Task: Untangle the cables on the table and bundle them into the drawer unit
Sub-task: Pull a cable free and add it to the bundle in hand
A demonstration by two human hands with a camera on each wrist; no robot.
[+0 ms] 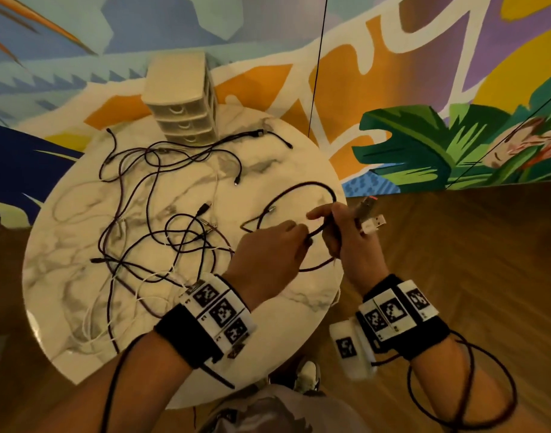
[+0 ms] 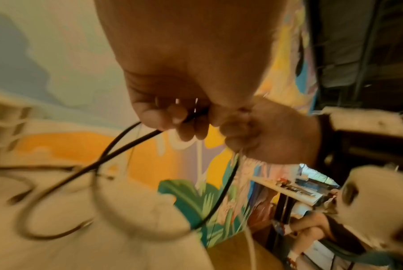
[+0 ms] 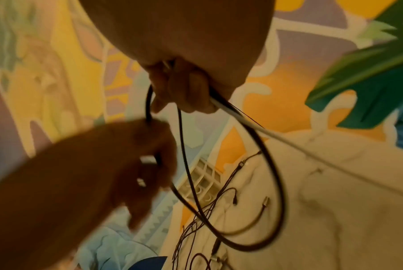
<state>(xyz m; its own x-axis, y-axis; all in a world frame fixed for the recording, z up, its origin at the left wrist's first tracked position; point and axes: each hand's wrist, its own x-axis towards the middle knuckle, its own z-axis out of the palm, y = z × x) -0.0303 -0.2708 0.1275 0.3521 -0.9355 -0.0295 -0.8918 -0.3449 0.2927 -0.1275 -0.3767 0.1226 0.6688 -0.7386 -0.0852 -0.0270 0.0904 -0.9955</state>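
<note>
A dark cable (image 1: pixel 302 185) loops over the right side of the round marble table (image 1: pixel 283 307). My left hand (image 1: pixel 302 232) pinches it near the loop's lower end; the left wrist view shows the fingers (image 2: pixel 172 117) curled round the cable (image 2: pixel 126 146). My right hand (image 1: pixel 327 226) grips the same cable just to the right, and a white USB cable (image 1: pixel 375 221) sticks out past it. In the right wrist view the dark loop (image 3: pixel 276 182) and white cable (image 3: pixel 265 131) hang from that hand (image 3: pixel 179 91). A beige drawer unit (image 1: pixel 183 101) stands at the far edge, drawers shut.
A tangle of several dark and white cables (image 1: pixel 149 232) covers the left and middle of the table, some running up to the drawer unit. Loose plug ends (image 1: pixel 236 182) lie in the middle. Wooden floor (image 1: pixel 455 260) lies right of the table, a painted wall behind it.
</note>
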